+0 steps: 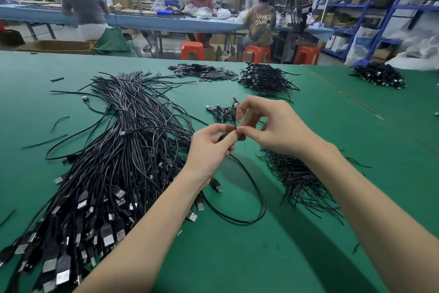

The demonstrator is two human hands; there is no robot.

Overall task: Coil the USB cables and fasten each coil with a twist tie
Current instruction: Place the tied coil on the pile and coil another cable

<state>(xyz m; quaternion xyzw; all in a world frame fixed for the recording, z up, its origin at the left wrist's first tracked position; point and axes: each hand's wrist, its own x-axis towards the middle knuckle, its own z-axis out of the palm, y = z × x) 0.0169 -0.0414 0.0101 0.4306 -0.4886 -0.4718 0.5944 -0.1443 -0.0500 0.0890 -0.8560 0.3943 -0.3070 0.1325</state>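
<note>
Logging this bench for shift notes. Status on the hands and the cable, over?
Left hand gripping small cable coil. Right hand pinching twist tie at the coil. Cable's tail loops loose on table. Nothing obstructing.

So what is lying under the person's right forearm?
A heap of thin black twist ties on the green table spreads out past both sides of the right forearm. The part of the heap directly beneath the arm is covered.

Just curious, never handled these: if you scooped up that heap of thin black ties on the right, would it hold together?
Probably only partly. The twist ties lie as loose, crisscrossed strands with ends sticking out, so some would likely slip free. They look thin and light. Several keep kinks, which suggests that they hold a bend and are not floppy.
</note>
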